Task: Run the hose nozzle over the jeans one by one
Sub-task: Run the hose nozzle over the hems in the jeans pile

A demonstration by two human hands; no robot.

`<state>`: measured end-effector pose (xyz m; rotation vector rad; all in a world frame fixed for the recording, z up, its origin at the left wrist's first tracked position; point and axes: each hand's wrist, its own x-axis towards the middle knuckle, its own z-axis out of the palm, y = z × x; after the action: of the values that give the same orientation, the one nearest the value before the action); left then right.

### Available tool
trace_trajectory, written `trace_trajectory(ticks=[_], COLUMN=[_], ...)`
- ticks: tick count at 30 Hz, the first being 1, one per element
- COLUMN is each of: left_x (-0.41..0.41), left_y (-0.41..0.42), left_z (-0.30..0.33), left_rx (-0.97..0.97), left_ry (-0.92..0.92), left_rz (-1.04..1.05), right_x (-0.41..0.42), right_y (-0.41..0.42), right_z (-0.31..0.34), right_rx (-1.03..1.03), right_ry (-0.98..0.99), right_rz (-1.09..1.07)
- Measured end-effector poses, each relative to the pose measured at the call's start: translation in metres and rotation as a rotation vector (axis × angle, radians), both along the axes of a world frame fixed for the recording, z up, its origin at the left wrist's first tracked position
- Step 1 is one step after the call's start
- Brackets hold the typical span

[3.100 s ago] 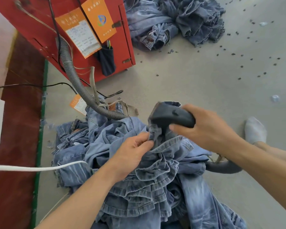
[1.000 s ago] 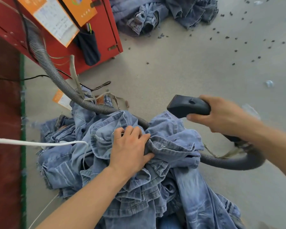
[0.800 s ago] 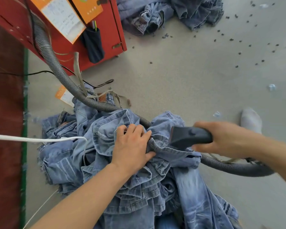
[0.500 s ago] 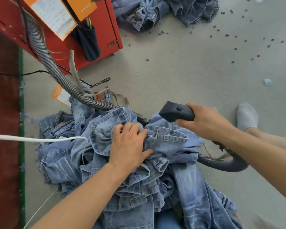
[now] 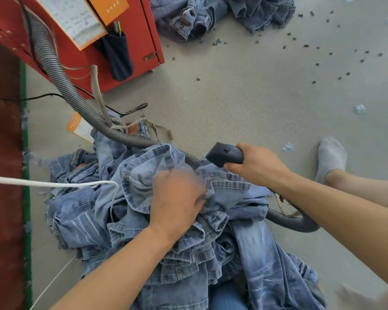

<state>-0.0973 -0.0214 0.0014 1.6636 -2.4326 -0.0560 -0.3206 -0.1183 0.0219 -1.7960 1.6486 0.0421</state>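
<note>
Change: my right hand point(image 5: 259, 167) has lifted the dark grey plastic hose nozzle point(image 5: 224, 153) off the denim since the pass a moment ago; it now hangs just above the far edge of the heap, centre right of the frame.
Meaning for the task: I judge one stroke finished and the next not yet begun; the same waistband is on top, so this pair is probably not done.
Left hand: my left hand point(image 5: 177, 200) is blurred, fingers curled into the top folds of the pile of faded blue denim jeans point(image 5: 143, 220); it is bunching or shifting cloth.
Right hand: wrapped round the nozzle's rear.
Nozzle heading: mouth points toward the left of the frame, slightly up-frame.
Long axis: runs roughly left to right, nearly level.
Hose: the grey ribbed hose point(image 5: 61, 77) runs from the upper left down across the heap; a second stretch loops at the lower right.
</note>
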Motion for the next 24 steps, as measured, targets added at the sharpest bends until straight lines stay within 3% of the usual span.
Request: trace_trajectory(ticks=[7,12,14,16,18,24], left_x=[0.000,0.000,0.002,0.004,0.004,0.005], left_y=[-0.001,0.004,0.005,0.005,0.002,0.001], left_z=[-0.006,-0.009,-0.009,-0.007,-0.005,-0.003], left_rx=[-0.049,-0.108,-0.090,-0.060,-0.041,-0.027], left_ry=[0.042,0.059,0.084,0.116,0.131,0.183], left_rz=[-0.041,-0.116,-0.112,-0.091,-0.062,-0.021], right_x=[-0.031,0.016,0.019,0.005,-0.018,-0.026], right_y=[0.014,0.008,-0.001,-0.009,-0.016,0.010], right_z=[0.033,0.004,0.000,0.005,0.017,0.035], right_rx=[0.313,0.228,0.167,0.130,0.145,0.401], right_ry=[-0.130,0.076,0.059,-0.066,-0.168,-0.208], right_rz=[0.037,0.137,0.020,-0.168,-0.222,0.048])
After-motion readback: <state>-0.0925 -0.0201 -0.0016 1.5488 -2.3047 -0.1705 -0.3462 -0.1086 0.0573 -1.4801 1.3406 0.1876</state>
